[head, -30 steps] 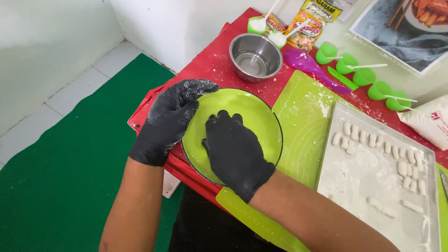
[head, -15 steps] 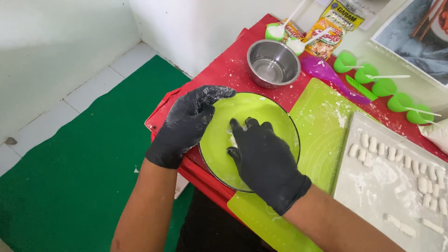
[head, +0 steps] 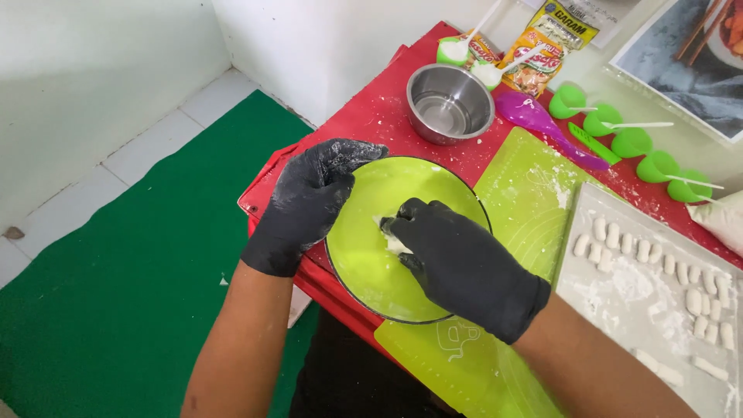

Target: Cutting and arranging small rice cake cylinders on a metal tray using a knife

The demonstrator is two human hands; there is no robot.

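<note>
Right hand (head: 457,267), black-gloved, fingers pinching a white dough lump (head: 392,241) at the centre of the green bowl (head: 364,263); left hand (head: 309,201), fingers curled, grips the rim at 10 o'clock. Bowl on red worktop (head: 379,116).

Logged wearer's appearance from head camera. Left hand (head: 309,203) wore black glove, thin and close-fitting, matte, cuff ended just past wrist. Noted pale powdery smears across its knuckles and fingertips. Right hand (head: 458,262) wore matching black glove, surface cleaner, faint sheen, cuff slightly rolled at wrist. Saw both forearms bare above cuffs, no sleeves, no watch, no bands. Dark garment showed at lower frame edge, detail unclear.
</note>
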